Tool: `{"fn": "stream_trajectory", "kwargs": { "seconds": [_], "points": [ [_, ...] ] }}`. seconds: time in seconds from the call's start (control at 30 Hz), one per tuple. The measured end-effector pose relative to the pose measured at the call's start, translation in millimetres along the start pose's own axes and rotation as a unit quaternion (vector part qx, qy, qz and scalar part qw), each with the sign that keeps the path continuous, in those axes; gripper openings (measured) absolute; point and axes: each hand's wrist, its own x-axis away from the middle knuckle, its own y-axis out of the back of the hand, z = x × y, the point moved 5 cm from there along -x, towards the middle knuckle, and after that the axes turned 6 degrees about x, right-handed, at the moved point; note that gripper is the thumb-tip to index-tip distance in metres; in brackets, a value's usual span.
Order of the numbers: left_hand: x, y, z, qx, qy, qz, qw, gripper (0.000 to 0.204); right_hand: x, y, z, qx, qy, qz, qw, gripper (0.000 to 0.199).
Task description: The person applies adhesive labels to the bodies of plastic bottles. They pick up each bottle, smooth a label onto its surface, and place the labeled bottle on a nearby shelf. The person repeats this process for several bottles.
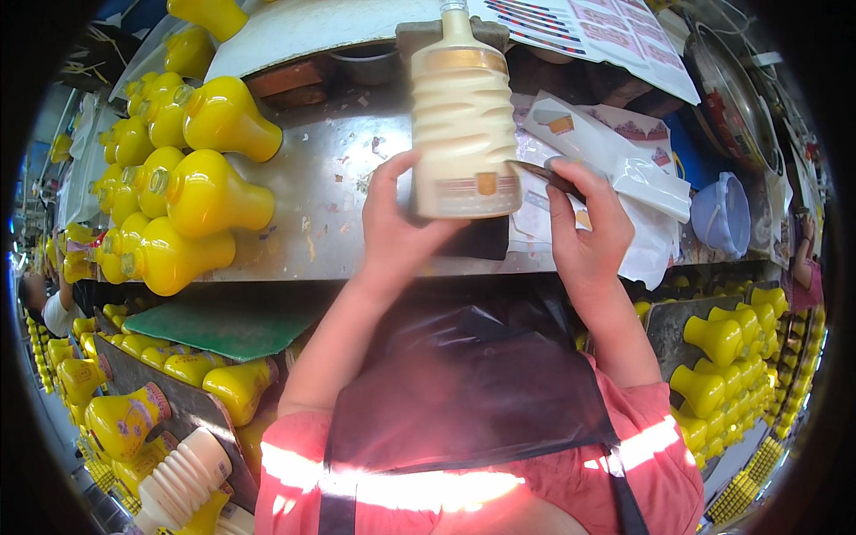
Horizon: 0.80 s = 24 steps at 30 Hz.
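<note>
My left hand (398,207) is closed round the lower left side of a cream bottle (464,116), thumb along its side and fingers under the base. The bottle has a wavy ribbed body, a gold band near the shoulder, and a reddish striped band with a golden-brown square near the base. Its neck points away from me, over a grey block (410,37). In my right hand (588,214) is a slim dark pointed tool (551,177), pinched between thumb and fingers. Its tip reaches the bottle's lower right side; whether they touch, I cannot tell.
Several glossy yellow vases (218,192) lie stacked on the metal table (334,178) at left. Printed decal sheets (615,147) spread at right, beside a blue-grey bucket (720,214). Below the table are a green board (232,316) and more yellow vases (713,334). Other people work at both sides.
</note>
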Motion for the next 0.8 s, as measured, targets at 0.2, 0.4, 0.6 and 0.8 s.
{"fn": "stream_trajectory", "kwargs": {
  "seconds": [0.2,0.4,0.6,0.8],
  "points": [
    [-2,-9,-30,-0.134,-0.150,-0.047,0.978,0.075,4,0,44,-0.007,0.272,0.029,0.962,0.043],
    [-2,-11,-39,-0.164,-0.200,-0.068,0.964,0.072,-5,3,62,0.045,0.282,0.042,0.957,0.040],
    [0,-10,-36,-0.167,-0.190,-0.071,0.965,0.070,-6,0,66,0.071,0.182,0.034,0.980,0.037],
    [0,-7,-27,-0.134,-0.165,-0.056,0.976,0.071,-20,-3,56,0.045,0.103,0.079,0.991,0.028]
  ]
}}
